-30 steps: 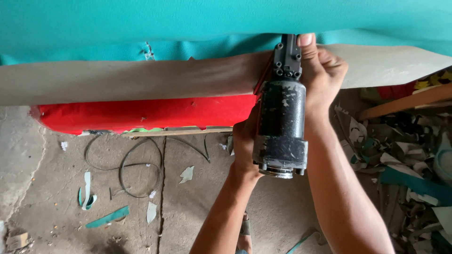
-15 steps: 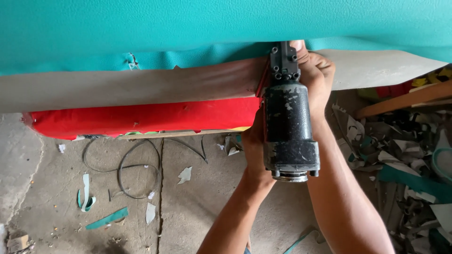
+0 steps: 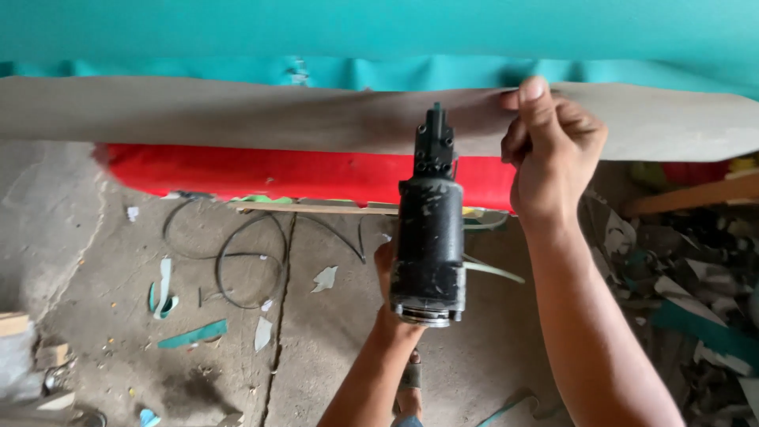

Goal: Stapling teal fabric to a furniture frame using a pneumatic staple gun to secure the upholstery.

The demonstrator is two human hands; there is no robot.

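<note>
1. Pinching the grey-brown fabric backing edge [image 3: 237, 119], the right hand [image 3: 553, 150] had its fingers closed on it, below the teal upholstery fabric [image 3: 379, 32].
2. The left hand [image 3: 389, 277] was wrapped around the black cylindrical pneumatic stapler [image 3: 429, 237], nose just beside that edge.
3. Good stapling probably needed the flap taut and the nose square.

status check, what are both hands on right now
Left hand grips black staple gun, nose at the grey sheet. Right hand pinches sheet's edge. Nothing between the gun's nose and the sheet.
</note>
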